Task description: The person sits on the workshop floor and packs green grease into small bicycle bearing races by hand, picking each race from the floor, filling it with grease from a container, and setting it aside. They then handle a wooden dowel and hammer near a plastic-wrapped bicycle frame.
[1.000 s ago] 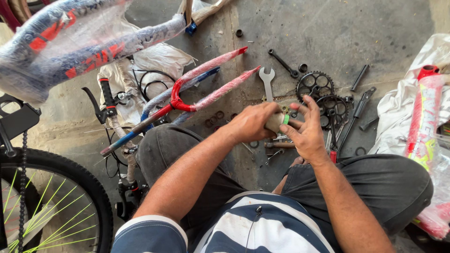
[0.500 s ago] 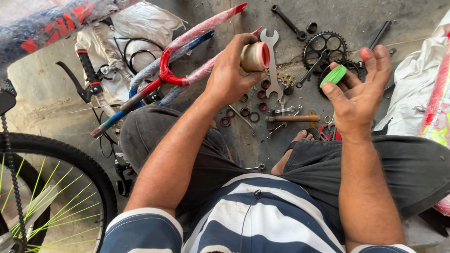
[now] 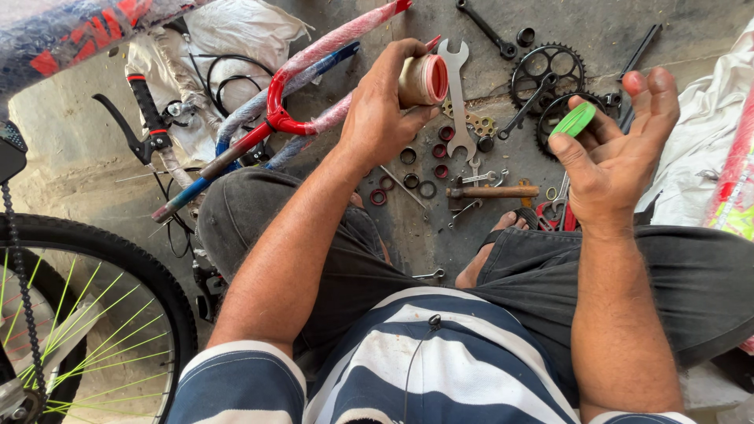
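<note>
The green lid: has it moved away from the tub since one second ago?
Yes. The green lid, then on the tub, sits in the right hand, now right of the wrench.

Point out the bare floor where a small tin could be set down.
Bare concrete lies at the top, between the red fork and the black spanner, and left, between the brake lever and the tyre. Around the flat spanner, rings and chainrings it is crowded.

Jar [image 3: 422, 79] in my left hand [image 3: 382, 118], lid [image 3: 572, 120] in my right hand [image 3: 616, 153]. Wrench [image 3: 455, 94] and washers [image 3: 420, 169] on the floor [image 3: 330, 27] between them, sprockets [image 3: 547, 74] behind, wheel [image 3: 86, 314] far left.
</note>
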Demonstrator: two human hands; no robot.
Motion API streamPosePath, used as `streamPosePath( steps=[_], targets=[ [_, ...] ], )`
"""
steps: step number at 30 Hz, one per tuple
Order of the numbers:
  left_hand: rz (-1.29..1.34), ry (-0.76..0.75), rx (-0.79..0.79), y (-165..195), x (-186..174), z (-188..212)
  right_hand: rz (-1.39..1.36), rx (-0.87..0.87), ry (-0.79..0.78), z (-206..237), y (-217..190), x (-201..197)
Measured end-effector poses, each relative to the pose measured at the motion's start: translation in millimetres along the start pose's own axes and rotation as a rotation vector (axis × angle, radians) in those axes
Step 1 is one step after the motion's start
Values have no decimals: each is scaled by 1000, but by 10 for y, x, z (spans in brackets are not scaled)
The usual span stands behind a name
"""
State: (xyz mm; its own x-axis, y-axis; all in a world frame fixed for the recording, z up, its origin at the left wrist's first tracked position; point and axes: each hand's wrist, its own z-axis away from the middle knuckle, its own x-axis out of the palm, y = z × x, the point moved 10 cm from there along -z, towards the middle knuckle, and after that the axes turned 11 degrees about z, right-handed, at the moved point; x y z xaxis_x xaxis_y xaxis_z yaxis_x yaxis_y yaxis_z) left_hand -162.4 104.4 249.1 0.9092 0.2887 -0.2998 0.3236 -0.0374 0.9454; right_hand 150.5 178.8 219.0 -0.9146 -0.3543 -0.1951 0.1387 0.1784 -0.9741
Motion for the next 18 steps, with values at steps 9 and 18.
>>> streamPosePath(
  steps=[9, 18],
  targets=[
    [-10, 20, -53, -70, -29, 17, 10, -6, 7, -6, 112, -17],
    [-2, -29, 30, 28, 38, 14, -53, 58, -21, -70, 167, 164]
  ],
)
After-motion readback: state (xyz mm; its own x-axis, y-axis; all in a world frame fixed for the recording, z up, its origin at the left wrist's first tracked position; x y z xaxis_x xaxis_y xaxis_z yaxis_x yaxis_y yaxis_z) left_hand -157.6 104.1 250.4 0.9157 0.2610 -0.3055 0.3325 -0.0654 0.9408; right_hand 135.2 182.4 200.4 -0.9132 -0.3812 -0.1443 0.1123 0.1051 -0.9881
